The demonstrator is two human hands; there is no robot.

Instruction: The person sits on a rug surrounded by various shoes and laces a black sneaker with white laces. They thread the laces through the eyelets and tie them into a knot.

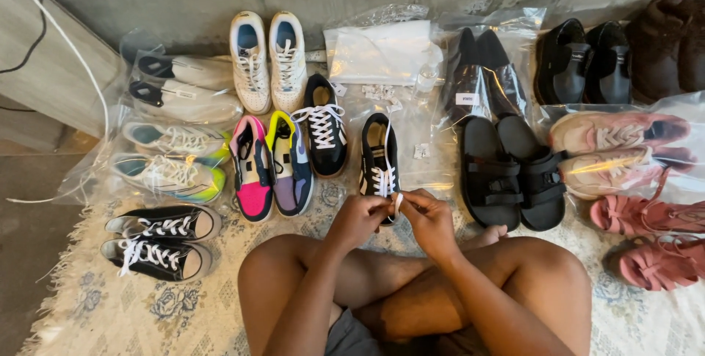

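Two hands meet at the middle of my view: my left hand (pixel 358 218) and right hand (pixel 429 220) each pinch narrow on a white lace (pixel 387 172) of the black-and-white sneaker (pixel 380 158), which stands on the patterned rug (pixel 110 304) just past my crossed legs, toe toward me.

Clear plastic bags hold several pairs. At ten o'clock one bag (pixel 183 90) holds two white shoes; below it another (pixel 172 161) holds two white sneakers with yellow-green soles. At one o'clock a bag (pixel 481 70) holds two black pointed boots, and at three o'clock a bag (pixel 624 147) holds two pink sneakers. At twelve o'clock a bag holds a folded white cloth (pixel 382 51).

Loose on the rug I count two black canvas sneakers (pixel 158 242) at eight o'clock, two white high-tops (pixel 268 59) at eleven, one pink and one blue high-top (pixel 272 165), one black sneaker with white laces (pixel 323 125), two black strap sandals (pixel 514 172), and two pink sandals (pixel 653 238) at four o'clock.
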